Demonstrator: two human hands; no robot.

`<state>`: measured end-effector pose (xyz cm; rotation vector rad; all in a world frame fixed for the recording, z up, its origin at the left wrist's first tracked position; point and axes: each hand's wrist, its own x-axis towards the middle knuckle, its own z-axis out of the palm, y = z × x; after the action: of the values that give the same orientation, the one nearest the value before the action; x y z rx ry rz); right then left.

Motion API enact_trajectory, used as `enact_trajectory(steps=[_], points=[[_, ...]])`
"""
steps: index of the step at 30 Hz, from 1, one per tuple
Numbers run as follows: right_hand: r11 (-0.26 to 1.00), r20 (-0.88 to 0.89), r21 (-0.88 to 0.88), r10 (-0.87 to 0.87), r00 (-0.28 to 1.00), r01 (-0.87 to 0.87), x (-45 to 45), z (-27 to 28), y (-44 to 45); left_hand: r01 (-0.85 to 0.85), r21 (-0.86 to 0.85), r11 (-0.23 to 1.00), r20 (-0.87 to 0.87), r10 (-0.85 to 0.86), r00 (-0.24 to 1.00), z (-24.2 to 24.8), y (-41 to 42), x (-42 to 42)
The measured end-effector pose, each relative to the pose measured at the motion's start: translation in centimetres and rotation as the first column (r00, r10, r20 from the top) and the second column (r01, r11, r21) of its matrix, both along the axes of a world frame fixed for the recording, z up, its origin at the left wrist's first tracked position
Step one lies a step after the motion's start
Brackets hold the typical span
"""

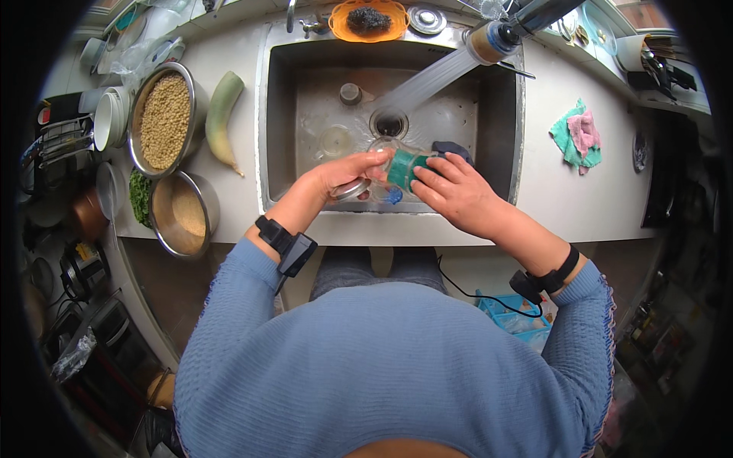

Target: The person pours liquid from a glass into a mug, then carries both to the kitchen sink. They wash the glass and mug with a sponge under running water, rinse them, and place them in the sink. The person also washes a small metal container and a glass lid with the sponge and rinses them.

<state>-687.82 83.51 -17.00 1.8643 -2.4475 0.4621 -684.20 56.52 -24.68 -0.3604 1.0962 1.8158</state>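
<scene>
Over the near part of the steel sink [315,74], my left hand [349,172] holds a clear glass jar [385,144] and a round metal-rimmed lid [350,190]. My right hand [452,186] presses a green scouring pad [405,169] around the jar's side. Water streams from the faucet [493,43] into the sink near the drain [389,122], beyond the jar. A small cup-like container [350,94] and a clear glass dish [335,141] rest on the sink floor. A dark cloth [452,150] lies beside my right fingers. A blue object [393,195] shows below the jar.
Left of the sink are a green-and-yellow gourd-like vegetable [222,123], a steel bowl of soybeans [166,123] and a steel bowl of grain [189,214]. Cloths [578,137] lie on the right counter. An orange basket [338,23] with a dark scourer stands behind the sink.
</scene>
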Motion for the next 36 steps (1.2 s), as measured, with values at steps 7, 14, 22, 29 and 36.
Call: enact_trajectory(steps=[7, 14, 22, 29, 36], points=[[0.969, -0.161, 0.209, 0.169, 0.972, -0.134, -0.8, -1.9, -1.1, 0.118, -0.021, 0.993, 0.074, -0.116, 0.990, -2.0, 0.8, 0.1], [0.949, 0.123, 0.300, 0.063, 0.990, -0.097, -0.5, 2.1, -0.5, 0.078, 0.028, 0.997, 0.073, -0.080, 0.994, -2.7, 0.8, 1.3], [0.634, 0.081, 0.771, -0.012, 0.997, -0.055, 0.8, -0.7, -2.2, 0.262, -0.095, 0.960, -0.063, -0.269, 0.961, -1.7, 2.7, 0.0], [0.550, 0.033, 0.825, -0.273, 0.961, 0.128, 1.1, -4.7, -3.0, 0.214, -0.170, 0.962, -0.071, -0.229, 0.971, -3.2, 3.2, -0.1], [0.813, 0.167, 0.580, -0.172, 0.971, 0.044, 0.2, -2.2, 0.0, 0.072, -0.173, 0.982, -0.085, -0.088, 0.992, -1.8, 2.5, 0.8]])
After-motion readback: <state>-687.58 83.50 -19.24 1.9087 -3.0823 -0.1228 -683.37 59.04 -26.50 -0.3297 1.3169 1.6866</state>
